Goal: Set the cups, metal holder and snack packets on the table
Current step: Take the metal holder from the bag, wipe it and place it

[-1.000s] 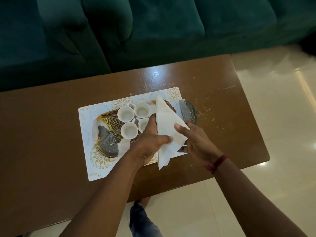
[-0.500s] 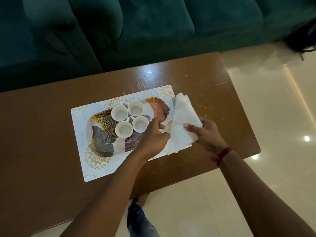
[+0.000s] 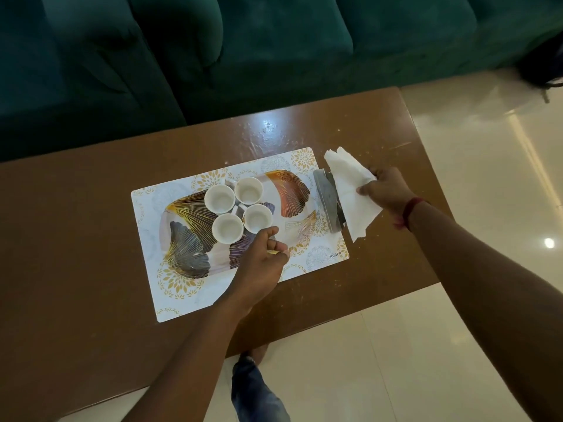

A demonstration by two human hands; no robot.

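The cups [image 3: 219,200] sit on the tray [image 3: 189,239] on the desk [image 3: 76,239]. The right hand [image 3: 387,190] grips napkins [image 3: 353,193] at the metal holder [image 3: 327,196] alongside. The left hand [image 3: 259,266] curls at the tray rim, grip unclear. No snack packets are visible, so they seemingly remain.

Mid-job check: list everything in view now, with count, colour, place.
wooden table: one, brown, centre
velvet sofa: one, dark green, behind table
rectangular placemat: one, white and gold, on table
oval leaf-patterned tray: one, grey-gold-orange, on placemat
small ceramic cups: four, white, clustered on tray
flat metal holder: one, silver, placemat's right edge
paper napkins: bunch, white, gripped beside holder
dark bag: one, black, floor, top right
left hand: one, fingers curled over tray's near rim
right hand: one, grips napkins, red wrist thread
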